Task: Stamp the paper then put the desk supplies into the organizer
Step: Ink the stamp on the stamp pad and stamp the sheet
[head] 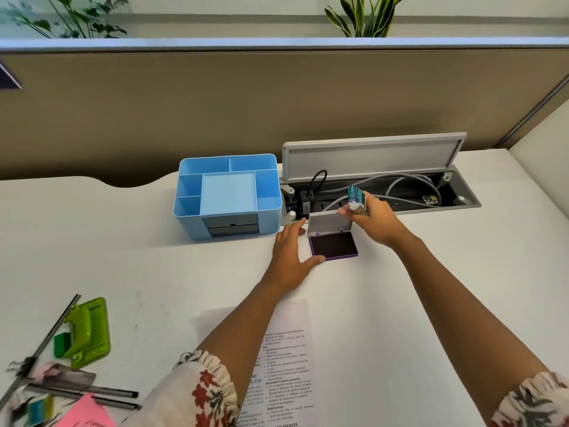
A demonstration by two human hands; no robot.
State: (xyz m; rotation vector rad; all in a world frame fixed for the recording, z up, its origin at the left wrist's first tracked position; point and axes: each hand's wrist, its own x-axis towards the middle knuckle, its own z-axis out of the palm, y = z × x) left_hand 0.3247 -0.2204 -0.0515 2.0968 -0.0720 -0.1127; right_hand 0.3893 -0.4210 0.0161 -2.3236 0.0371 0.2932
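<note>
Right hand (374, 218) pinches stamp (356, 198) above open ink pad (334, 245). Left hand (292, 254) spread, steadying pad's left edge. Paper (286, 359) lies near on surface (431, 288); organizer (228, 195) left of pad.

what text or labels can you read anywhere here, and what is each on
"27.6)": bold fragment on the printed paper, beside the left sleeve.
"BREAKER": partial heading at the paper's bottom edge.
Paper's body text: too small to read.
Stamp in the right hand: patterned, nothing legible.
Charger markings: blurred.
</note>
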